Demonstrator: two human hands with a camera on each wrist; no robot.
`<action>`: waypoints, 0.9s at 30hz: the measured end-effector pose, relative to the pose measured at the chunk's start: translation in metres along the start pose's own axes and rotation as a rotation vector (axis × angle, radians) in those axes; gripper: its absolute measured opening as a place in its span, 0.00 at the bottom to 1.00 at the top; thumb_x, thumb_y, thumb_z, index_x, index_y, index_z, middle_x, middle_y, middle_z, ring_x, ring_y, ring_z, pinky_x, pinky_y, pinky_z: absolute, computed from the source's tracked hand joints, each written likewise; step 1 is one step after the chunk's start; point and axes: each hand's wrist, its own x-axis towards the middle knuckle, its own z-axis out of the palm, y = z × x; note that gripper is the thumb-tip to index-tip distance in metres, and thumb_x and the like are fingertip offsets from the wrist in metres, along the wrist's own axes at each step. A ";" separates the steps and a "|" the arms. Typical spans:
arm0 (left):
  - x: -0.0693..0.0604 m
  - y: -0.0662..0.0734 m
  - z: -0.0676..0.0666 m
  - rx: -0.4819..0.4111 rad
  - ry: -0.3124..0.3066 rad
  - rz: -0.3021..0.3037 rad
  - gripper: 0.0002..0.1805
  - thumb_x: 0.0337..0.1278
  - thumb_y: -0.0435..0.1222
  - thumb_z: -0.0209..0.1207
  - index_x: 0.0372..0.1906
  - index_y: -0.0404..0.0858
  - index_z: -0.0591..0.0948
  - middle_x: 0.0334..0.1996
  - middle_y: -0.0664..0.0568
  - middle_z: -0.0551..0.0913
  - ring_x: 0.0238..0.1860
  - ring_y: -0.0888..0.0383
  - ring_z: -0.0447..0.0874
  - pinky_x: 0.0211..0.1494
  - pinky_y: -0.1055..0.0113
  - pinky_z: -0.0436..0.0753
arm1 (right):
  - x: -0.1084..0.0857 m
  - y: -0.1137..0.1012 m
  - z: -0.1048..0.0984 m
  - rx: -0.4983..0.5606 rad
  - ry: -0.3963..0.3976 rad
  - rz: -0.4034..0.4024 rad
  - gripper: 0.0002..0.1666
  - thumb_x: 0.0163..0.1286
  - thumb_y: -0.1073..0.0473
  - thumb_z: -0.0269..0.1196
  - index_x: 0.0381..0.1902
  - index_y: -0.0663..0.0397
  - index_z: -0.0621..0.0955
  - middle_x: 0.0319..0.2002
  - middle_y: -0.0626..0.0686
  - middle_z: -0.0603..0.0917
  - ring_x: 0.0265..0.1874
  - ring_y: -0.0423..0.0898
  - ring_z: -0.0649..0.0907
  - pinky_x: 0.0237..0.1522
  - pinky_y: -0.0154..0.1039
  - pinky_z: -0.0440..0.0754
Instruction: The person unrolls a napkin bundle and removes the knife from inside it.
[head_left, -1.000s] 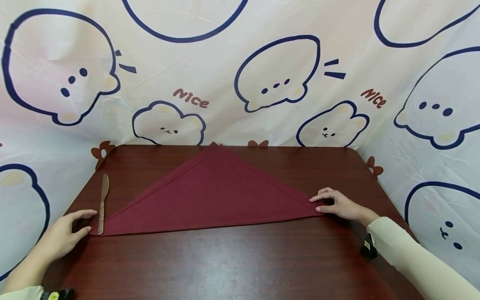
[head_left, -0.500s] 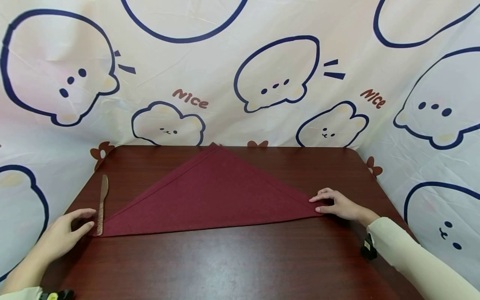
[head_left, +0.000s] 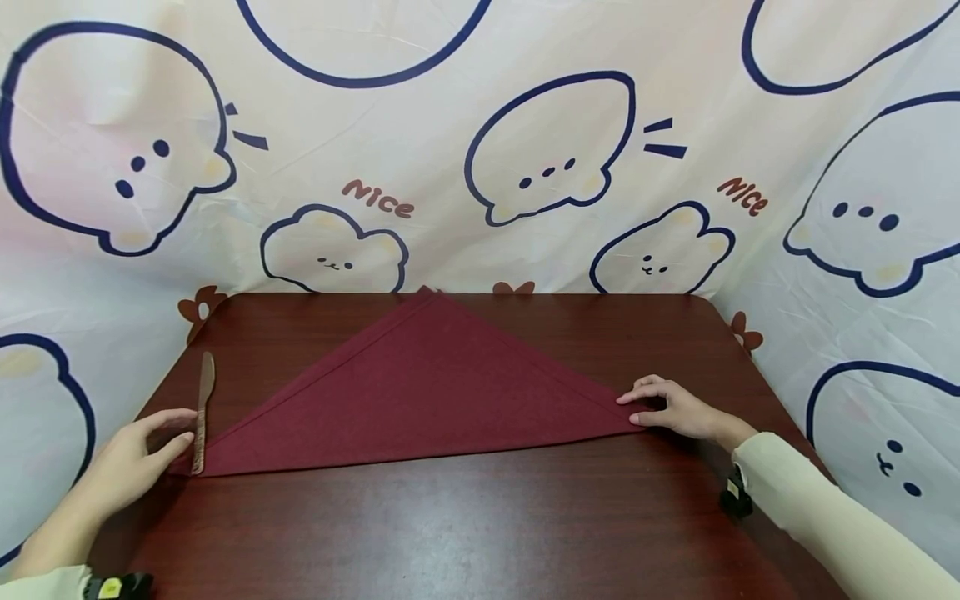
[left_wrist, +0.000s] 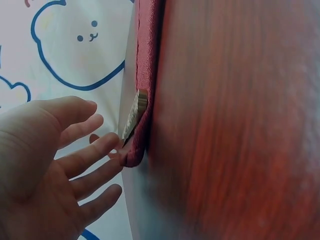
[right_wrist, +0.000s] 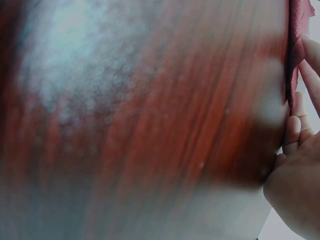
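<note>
A dark red cloth napkin [head_left: 420, 392], folded into a triangle, lies on the table with its point toward the back. A table knife [head_left: 201, 408] with a textured handle lies across its left corner, blade toward the back. My left hand [head_left: 127, 458] is at the handle, thumb and fingers spread; in the left wrist view the thumb stands apart from the knife handle [left_wrist: 135, 114]. Whether a fingertip touches it, I cannot tell. My right hand [head_left: 678, 410] rests on the napkin's right corner, thumb and fingers apart. The right wrist view shows only the napkin's edge [right_wrist: 297, 30] beside the fingers.
The brown wooden table [head_left: 465, 525] extends in front of the napkin and to both sides. A pale curtain [head_left: 427, 142] with cartoon animal outlines surrounds the table at the back and sides.
My left hand has shifted slightly toward the knife handle, its fingertips now right beside it. The right hand stays on the napkin's corner. The head view has shifted slightly.
</note>
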 end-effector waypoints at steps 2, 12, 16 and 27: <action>0.001 0.001 -0.001 -0.012 0.012 0.009 0.17 0.69 0.36 0.60 0.55 0.30 0.80 0.50 0.27 0.83 0.43 0.77 0.75 0.47 0.61 0.78 | 0.001 0.000 0.000 0.000 -0.003 -0.002 0.19 0.67 0.53 0.69 0.56 0.47 0.87 0.55 0.54 0.77 0.53 0.38 0.71 0.60 0.54 0.70; 0.008 0.000 -0.002 -0.043 -0.022 -0.029 0.19 0.71 0.37 0.59 0.58 0.28 0.78 0.54 0.25 0.80 0.45 0.71 0.78 0.34 0.84 0.71 | 0.006 -0.001 0.001 0.013 -0.013 -0.015 0.19 0.68 0.54 0.69 0.56 0.47 0.86 0.54 0.54 0.76 0.52 0.37 0.70 0.59 0.52 0.70; 0.011 0.002 0.001 -0.053 -0.025 -0.032 0.21 0.72 0.35 0.56 0.60 0.25 0.74 0.57 0.21 0.76 0.55 0.27 0.73 0.48 0.51 0.83 | 0.005 -0.002 0.001 0.010 -0.018 -0.004 0.19 0.68 0.54 0.69 0.56 0.48 0.86 0.55 0.55 0.76 0.54 0.41 0.71 0.59 0.53 0.70; 0.021 0.009 0.009 -0.082 -0.023 -0.040 0.24 0.72 0.34 0.56 0.62 0.20 0.70 0.55 0.19 0.74 0.53 0.26 0.73 0.51 0.33 0.73 | -0.001 -0.002 -0.001 0.009 -0.007 -0.005 0.19 0.68 0.54 0.69 0.56 0.48 0.86 0.55 0.55 0.76 0.52 0.35 0.70 0.59 0.54 0.70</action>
